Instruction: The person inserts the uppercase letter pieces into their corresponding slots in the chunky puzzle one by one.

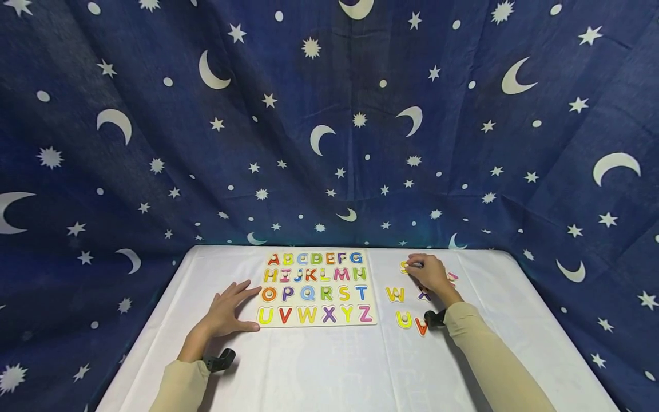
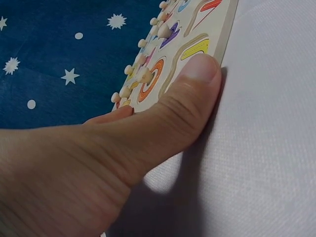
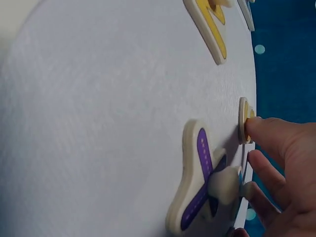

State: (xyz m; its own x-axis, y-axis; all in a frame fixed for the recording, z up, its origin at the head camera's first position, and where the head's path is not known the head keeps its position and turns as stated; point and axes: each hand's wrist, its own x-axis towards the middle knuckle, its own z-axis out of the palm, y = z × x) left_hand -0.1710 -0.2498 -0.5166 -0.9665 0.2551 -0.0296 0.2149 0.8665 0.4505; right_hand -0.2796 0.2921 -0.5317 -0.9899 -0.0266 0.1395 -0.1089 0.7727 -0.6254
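Observation:
A wooden alphabet puzzle board (image 1: 369,284) lies on the table with coloured letters in rows. My left hand (image 1: 226,312) is at its left edge, fingers spread, the thumb (image 2: 197,69) touching the corner by the yellow U. My right hand (image 1: 429,273) is to the right of the board and pinches a yellow S-shaped piece (image 1: 404,267); the thumb covers part of it in the right wrist view. Near that hand lie a purple X piece (image 3: 195,207) with a knob, a yellow W piece (image 1: 395,294) and a pink piece (image 1: 452,277), partly hidden.
Closer to me are a yellow U piece (image 1: 404,319) and a red V-shaped piece (image 1: 421,326), turned point upward. A white cloth (image 1: 319,372) covers the table. Behind it hangs a dark blue curtain (image 1: 288,154) with moons and stars.

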